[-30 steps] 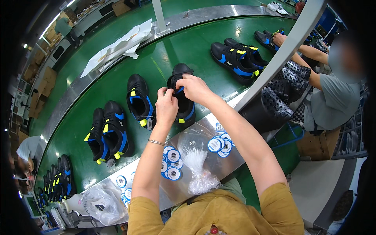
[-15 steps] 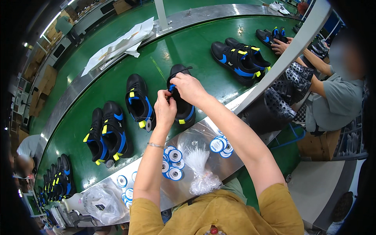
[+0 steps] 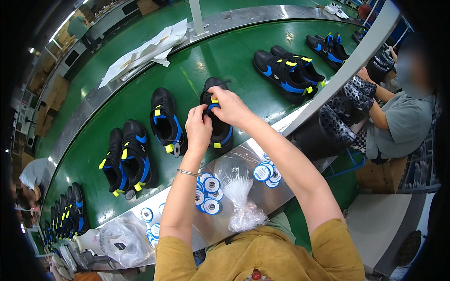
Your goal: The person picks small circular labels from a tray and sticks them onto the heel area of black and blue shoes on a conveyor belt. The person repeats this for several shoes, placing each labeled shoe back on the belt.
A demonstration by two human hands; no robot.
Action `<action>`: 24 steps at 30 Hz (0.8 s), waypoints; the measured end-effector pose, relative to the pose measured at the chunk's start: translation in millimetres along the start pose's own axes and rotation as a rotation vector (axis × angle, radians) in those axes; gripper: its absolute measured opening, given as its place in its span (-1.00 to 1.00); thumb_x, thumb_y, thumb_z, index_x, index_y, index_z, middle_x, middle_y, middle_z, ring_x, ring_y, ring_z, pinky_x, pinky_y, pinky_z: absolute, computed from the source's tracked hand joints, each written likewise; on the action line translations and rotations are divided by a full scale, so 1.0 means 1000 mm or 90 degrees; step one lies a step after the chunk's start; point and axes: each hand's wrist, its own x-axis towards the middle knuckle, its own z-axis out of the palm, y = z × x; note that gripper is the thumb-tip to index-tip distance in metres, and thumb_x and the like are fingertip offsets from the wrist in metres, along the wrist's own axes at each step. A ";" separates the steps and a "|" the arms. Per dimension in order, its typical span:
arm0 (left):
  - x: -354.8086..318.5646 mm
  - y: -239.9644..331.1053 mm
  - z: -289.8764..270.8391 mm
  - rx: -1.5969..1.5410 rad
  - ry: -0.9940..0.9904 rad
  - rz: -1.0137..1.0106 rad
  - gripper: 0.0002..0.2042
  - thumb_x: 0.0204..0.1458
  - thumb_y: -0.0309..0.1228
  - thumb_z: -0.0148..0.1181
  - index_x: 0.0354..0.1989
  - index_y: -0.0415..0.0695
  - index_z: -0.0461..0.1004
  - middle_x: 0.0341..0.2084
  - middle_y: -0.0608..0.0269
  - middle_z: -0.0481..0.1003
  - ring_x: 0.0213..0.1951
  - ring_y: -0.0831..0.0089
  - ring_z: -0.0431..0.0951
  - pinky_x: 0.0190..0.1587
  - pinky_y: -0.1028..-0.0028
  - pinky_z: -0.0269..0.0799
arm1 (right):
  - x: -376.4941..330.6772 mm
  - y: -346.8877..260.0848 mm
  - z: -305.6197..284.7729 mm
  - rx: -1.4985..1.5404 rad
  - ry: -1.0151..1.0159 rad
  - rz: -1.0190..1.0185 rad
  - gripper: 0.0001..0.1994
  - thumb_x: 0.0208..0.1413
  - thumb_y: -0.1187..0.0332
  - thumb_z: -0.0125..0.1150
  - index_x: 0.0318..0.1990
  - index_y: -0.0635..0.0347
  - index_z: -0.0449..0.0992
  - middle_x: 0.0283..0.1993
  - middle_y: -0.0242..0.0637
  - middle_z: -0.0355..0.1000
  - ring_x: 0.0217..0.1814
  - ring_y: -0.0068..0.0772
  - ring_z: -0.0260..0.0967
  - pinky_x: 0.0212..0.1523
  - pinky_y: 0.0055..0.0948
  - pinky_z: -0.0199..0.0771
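Note:
Both my hands are at a black sneaker (image 3: 221, 133) with blue and yellow trim, which lies on the green surface with its heel toward me. My left hand (image 3: 198, 129) pinches the left edge of its opening. On the tongue and strap area, my right hand (image 3: 229, 107) has its fingers closed, with a yellow tab (image 3: 214, 99) showing beside them. What exactly the fingertips grip is partly hidden. Just left stands a matching sneaker (image 3: 161, 105), a round tag (image 3: 176, 150) hanging at its heel.
A pair of sneakers (image 3: 136, 154) stands further left, another pair (image 3: 281, 70) at right. Round blue-and-white tags (image 3: 209, 194) and a bundle of clear plastic fasteners (image 3: 238, 189) lie on the metal ledge (image 3: 187, 234). A grey post (image 3: 344, 61) rises at right, near a seated co-worker (image 3: 405, 117).
My right fingers have shifted on the tongue, and the strap end no longer sticks out to the right. The co-worker's hands have left the far sneakers. At far left, another person has bent lower.

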 end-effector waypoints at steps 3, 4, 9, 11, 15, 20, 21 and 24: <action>0.002 -0.001 0.000 0.001 -0.010 0.001 -0.71 -0.03 -0.62 0.07 -0.08 -0.20 0.45 -0.14 -0.03 0.48 -0.11 -0.02 0.52 -0.07 0.17 0.46 | -0.006 0.012 0.010 -0.001 0.052 -0.060 -0.77 -0.10 0.58 0.15 -0.20 0.32 0.50 -0.14 -0.08 0.46 -0.04 0.00 0.37 -0.04 -0.18 0.42; 0.003 0.001 0.002 0.001 0.008 0.004 -0.69 -0.03 -0.62 0.07 -0.07 -0.20 0.44 -0.14 -0.03 0.48 -0.11 -0.02 0.52 -0.07 0.17 0.46 | -0.009 0.021 0.016 -0.040 0.075 -0.121 -0.76 -0.09 0.57 0.16 -0.19 0.33 0.50 -0.14 -0.08 0.46 -0.04 0.00 0.37 -0.03 -0.18 0.42; -0.002 0.001 -0.004 0.012 0.028 -0.001 -0.64 -0.06 -0.61 0.13 -0.01 -0.15 0.43 -0.14 -0.02 0.49 -0.07 0.00 0.51 -0.01 0.22 0.44 | -0.019 -0.003 0.026 -0.213 -0.013 -0.208 -0.70 -0.13 0.55 0.14 -0.15 0.35 0.49 -0.15 -0.06 0.42 -0.09 -0.02 0.32 0.02 -0.23 0.40; 0.000 0.008 -0.009 0.033 -0.008 -0.002 -0.61 -0.09 -0.61 0.17 0.00 -0.12 0.44 -0.07 -0.04 0.45 0.00 -0.02 0.46 0.02 0.22 0.43 | -0.023 0.000 0.022 -0.207 0.005 -0.217 -0.73 -0.12 0.54 0.13 -0.18 0.34 0.50 -0.18 -0.04 0.43 -0.07 -0.02 0.34 0.02 -0.25 0.40; 0.012 0.024 -0.017 0.257 0.011 0.197 -0.61 -0.18 -0.62 0.20 -0.08 -0.13 0.50 0.02 -0.11 0.35 0.06 -0.08 0.37 -0.02 0.19 0.47 | -0.028 0.003 0.011 0.086 0.113 -0.063 -0.63 -0.11 0.61 0.04 -0.05 0.39 0.46 -0.02 -0.01 0.45 -0.01 -0.07 0.40 0.02 -0.23 0.43; 0.012 0.016 -0.012 0.229 0.014 0.208 -0.83 -0.16 -0.63 0.21 -0.33 -0.25 0.48 -0.15 0.05 0.40 -0.05 0.08 0.43 -0.19 0.23 0.53 | -0.028 0.014 -0.007 0.305 0.209 0.239 -0.71 0.05 0.40 0.24 -0.08 0.34 0.48 -0.27 -0.17 0.54 -0.32 -0.41 0.51 -0.28 -0.41 0.50; 0.010 0.013 -0.013 0.211 0.027 0.206 -0.84 -0.15 -0.63 0.21 -0.35 -0.25 0.48 -0.17 0.08 0.40 -0.07 0.11 0.44 -0.19 0.24 0.53 | -0.026 0.012 -0.011 0.363 0.210 0.306 -0.70 0.06 0.33 0.27 -0.09 0.30 0.49 -0.33 -0.26 0.50 -0.36 -0.44 0.47 -0.34 -0.44 0.47; 0.000 0.009 -0.017 0.167 0.085 0.191 -0.89 -0.11 -0.65 0.18 -0.36 -0.27 0.47 -0.18 0.08 0.42 -0.09 0.11 0.46 -0.19 0.23 0.51 | -0.022 -0.005 -0.023 0.452 0.168 0.391 -0.68 0.12 0.22 0.30 -0.07 0.21 0.49 -0.33 -0.39 0.45 -0.34 -0.54 0.40 -0.40 -0.53 0.40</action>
